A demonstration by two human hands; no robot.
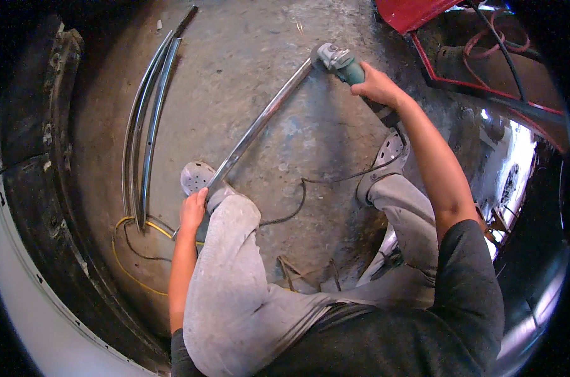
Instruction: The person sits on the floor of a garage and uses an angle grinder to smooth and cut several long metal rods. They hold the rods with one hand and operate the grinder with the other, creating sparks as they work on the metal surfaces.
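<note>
A green and silver angle grinder (pixel 340 63) is gripped in my right hand (pixel 379 85), its head at the far end of a long shiny metal strip (pixel 266 118). Whether the disc touches the metal I cannot tell. My left hand (pixel 193 207) is closed round the near end of the strip, beside my left knee. The strip slants from there up to the right, and a few holes show along it. From the grinder a dark power cord (pixel 335 180) trails past my right shoe and across the floor.
Several curved metal strips (pixel 154 125) lie on the concrete floor at the left. A yellow cable (pixel 117 251) loops near them. A long dark panel (pixel 30 188) runs along the left side. Red car bodywork (pixel 417 16) with a hose (pixel 480 50) stands at the upper right.
</note>
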